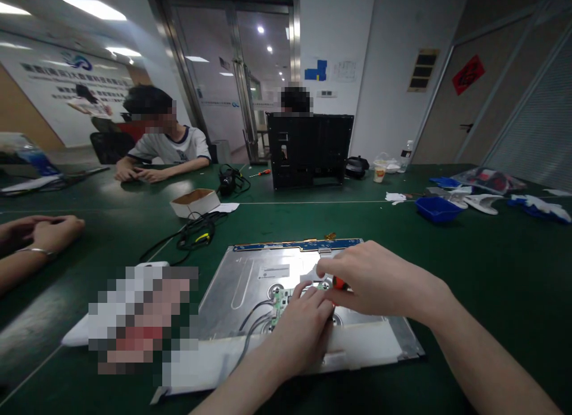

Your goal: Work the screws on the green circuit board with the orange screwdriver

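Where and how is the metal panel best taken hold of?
Probably by its left and right edges, from both sides at once: the panel lies flat and wide, the green board and cables sit mid-panel, and the blue strip lines the far edge.

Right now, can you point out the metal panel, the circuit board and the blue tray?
Metal panel (229, 288): head view, on its bare left part.
Circuit board (280, 299): head view, on its uncovered left end.
Blue tray (436, 216): head view, on its front wall.
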Demonstrator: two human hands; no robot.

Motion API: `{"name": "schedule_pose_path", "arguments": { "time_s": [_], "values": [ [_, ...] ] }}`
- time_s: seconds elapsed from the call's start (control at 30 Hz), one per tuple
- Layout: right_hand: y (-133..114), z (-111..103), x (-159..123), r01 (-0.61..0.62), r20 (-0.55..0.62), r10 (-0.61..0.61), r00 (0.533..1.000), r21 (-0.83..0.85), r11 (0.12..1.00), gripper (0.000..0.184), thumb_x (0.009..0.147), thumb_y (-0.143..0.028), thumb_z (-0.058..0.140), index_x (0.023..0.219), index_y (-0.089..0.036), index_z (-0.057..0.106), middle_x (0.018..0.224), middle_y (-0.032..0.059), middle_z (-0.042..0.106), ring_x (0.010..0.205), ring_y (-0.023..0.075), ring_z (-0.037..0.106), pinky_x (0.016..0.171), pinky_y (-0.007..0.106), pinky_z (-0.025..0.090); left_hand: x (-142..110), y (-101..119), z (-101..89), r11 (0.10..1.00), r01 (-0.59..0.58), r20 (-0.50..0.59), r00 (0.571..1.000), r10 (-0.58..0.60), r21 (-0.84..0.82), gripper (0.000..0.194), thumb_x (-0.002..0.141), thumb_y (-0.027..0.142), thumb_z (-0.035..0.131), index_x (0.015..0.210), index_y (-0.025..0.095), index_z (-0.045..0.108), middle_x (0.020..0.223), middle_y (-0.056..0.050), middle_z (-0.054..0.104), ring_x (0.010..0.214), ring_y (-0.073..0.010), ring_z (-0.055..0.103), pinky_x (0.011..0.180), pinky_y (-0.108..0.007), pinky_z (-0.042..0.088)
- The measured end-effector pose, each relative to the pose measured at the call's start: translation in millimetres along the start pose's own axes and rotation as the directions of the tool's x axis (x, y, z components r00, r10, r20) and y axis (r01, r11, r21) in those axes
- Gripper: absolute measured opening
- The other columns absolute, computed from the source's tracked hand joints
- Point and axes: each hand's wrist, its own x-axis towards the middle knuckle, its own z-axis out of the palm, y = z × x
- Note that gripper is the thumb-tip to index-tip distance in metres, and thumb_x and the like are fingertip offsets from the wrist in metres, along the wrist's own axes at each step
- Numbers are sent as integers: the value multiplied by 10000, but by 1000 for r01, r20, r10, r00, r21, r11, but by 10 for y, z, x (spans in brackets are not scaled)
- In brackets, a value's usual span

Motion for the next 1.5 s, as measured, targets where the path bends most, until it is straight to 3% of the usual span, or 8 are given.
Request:
{"name": "schedule_pose_path", "arguments": {
  "time_s": [0.1, 0.3, 0.53, 0.77, 0.97, 1.27, 1.5],
  "values": [
    [13, -6, -41, 20, -3, -20, 1000, 35, 999, 169, 839, -208, 559, 999, -222, 612, 901, 33, 708, 775, 195, 647, 596, 272, 375, -2, 4, -1, 1000, 4, -3, 1000, -4, 13, 247, 817, 127, 536, 1043, 205, 599, 1089, -68, 645, 1078, -248, 557, 1086, -488, 248],
    [21, 19, -34, -21, -23, 21, 1000, 7, 1000, 130, 873, -330, 569, 929, -227, 624, 865, 27, 709, 775, 218, 652, 577, 280, 378, -9, 4, 9, 1000, 6, -32, 999, -5, 19, 183, 839, 110, 513, 958, 209, 611, 1106, -60, 637, 1083, -243, 552, 1075, -475, 277],
    [38, 34, -39, 0, -35, 0, 999, 10, 1000, 103, 859, -275, 582, 942, -229, 623, 844, 16, 708, 757, 208, 650, 564, 273, 364, -16, -20, 44, 998, -1, -10, 1000, 2, 63, 221, 845, 107, 512, 1037, 186, 586, 1104, -75, 633, 1105, -245, 536, 1090, -469, 255],
    [21, -10, -63, 9, -24, -9, 1000, 18, 1000, 143, 835, -239, 583, 975, -234, 616, 861, 15, 706, 748, 199, 644, 566, 275, 348, -5, 13, 21, 998, 16, -4, 1000, -16, 66, 165, 849, 118, 517, 979, 197, 582, 1072, -56, 634, 1078, -232, 549, 1094, -457, 258],
    [4, -1, -53, 22, -30, -21, 999, 18, 1000, 119, 851, -256, 567, 955, -218, 610, 846, 26, 703, 749, 205, 645, 579, 279, 363, 0, -4, 37, 999, 11, -8, 1000, -10, 47, 262, 855, 123, 519, 1095, 213, 573, 1141, -55, 622, 1141, -236, 525, 1101, -454, 252],
    [-2, 24, -41, 14, -19, -13, 1000, 22, 1000, 116, 852, -283, 585, 942, -214, 614, 821, 23, 698, 723, 193, 636, 568, 272, 361, -5, 23, -5, 999, 28, 17, 999, -29, 39, 294, 840, 131, 537, 1119, 207, 586, 1157, -69, 622, 1150, -253, 522, 1096, -469, 255],
    [20, 28, -45, -6, -19, 7, 1000, 30, 1000, 135, 868, -302, 588, 971, -227, 632, 843, 21, 707, 736, 195, 644, 580, 273, 375, 0, 24, -30, 998, 38, 25, 999, -40, 45, 186, 851, 145, 537, 1006, 199, 625, 1116, -61, 637, 1114, -244, 541, 1106, -464, 236]
  ]
}}
